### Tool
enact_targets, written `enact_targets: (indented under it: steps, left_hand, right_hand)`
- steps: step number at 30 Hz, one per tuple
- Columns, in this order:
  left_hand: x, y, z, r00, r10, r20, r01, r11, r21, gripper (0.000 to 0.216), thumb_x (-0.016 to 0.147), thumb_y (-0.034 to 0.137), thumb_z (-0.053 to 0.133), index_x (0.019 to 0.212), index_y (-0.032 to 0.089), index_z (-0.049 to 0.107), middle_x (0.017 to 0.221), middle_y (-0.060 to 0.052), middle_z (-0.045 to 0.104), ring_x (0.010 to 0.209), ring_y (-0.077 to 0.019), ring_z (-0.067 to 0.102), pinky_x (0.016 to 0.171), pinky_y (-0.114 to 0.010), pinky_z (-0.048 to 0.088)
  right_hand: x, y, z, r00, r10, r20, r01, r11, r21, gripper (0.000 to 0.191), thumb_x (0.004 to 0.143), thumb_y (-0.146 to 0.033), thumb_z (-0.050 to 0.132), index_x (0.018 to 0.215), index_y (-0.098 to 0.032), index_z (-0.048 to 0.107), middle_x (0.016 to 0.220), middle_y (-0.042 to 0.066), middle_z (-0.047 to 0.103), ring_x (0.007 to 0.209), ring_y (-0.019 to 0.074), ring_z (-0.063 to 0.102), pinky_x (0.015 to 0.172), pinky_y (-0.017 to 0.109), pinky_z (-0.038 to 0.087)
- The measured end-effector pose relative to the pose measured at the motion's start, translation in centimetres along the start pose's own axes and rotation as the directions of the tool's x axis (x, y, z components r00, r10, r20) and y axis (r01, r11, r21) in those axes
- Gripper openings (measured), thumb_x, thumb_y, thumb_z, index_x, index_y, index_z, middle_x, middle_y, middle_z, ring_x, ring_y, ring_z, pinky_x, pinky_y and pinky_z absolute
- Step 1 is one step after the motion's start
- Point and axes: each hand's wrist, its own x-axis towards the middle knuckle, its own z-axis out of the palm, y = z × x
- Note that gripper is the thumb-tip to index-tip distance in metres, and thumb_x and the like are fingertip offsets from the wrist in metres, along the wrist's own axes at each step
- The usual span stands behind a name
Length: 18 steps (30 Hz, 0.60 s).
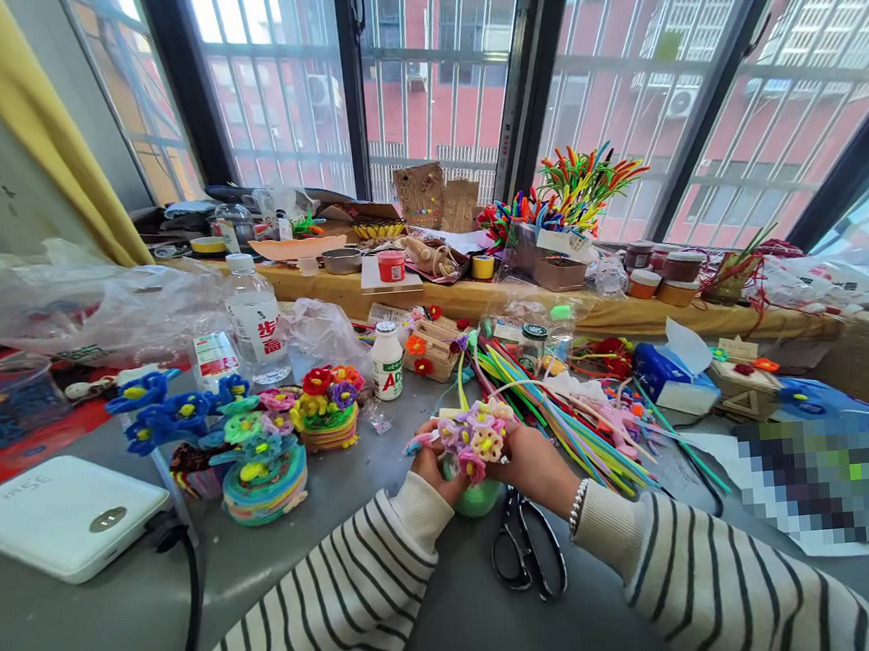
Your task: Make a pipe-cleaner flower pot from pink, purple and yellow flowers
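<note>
Both hands are closed around a small bunch of pipe cleaner flowers [475, 433] in pink, purple and cream. My left hand [440, 472] grips the bunch from its left side, and my right hand [537, 466] from its right. Just below the blooms shows a light green round pot [476, 500]; whether the stems stand in it cannot be made out. Black-handled scissors [527, 549] lie on the grey table by my right wrist. Long loose pipe cleaners [553, 406] in many colours spread out behind my right hand.
Finished flower pots [264, 484] stand at left beside a white power bank [65, 515]. A water bottle [255, 320] and a small white bottle [387, 361] rise behind. Tissues [675, 377] lie at right. A crowded ledge [311, 283] runs below the windows.
</note>
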Motion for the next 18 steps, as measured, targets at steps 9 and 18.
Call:
enact_targets:
  steps: [9, 18]
  left_hand:
    - [0.0, 0.3, -0.1, 0.998, -0.016, -0.059, 0.014, 0.999, -0.031, 0.045, 0.044, 0.028, 0.063, 0.083, 0.016, 0.044, 0.089, -0.008, 0.051, 0.089, -0.0254, 0.052, 0.078, -0.04, 0.042]
    - [-0.2, 0.2, -0.1, 0.994, -0.066, -0.091, 0.06, 0.996, -0.066, 0.05, 0.045, 0.023, 0.065, 0.089, 0.017, 0.042, 0.08, -0.004, 0.055, 0.085, -0.0236, 0.054, 0.075, -0.038, 0.043]
  right_hand:
    - [0.6, -0.6, -0.7, 0.997, 0.071, -0.02, -0.073, 0.99, -0.121, 0.031, 0.056, -0.033, 0.061, 0.082, -0.017, 0.063, 0.08, 0.01, 0.065, 0.074, 0.0225, 0.058, 0.055, 0.024, 0.038]
    - [1.1, 0.2, -1.2, 0.997, 0.062, 0.045, -0.057, 0.993, -0.104, 0.019, 0.06, -0.031, 0.058, 0.064, -0.015, 0.067, 0.061, 0.004, 0.061, 0.058, 0.015, 0.053, 0.046, 0.02, 0.032]
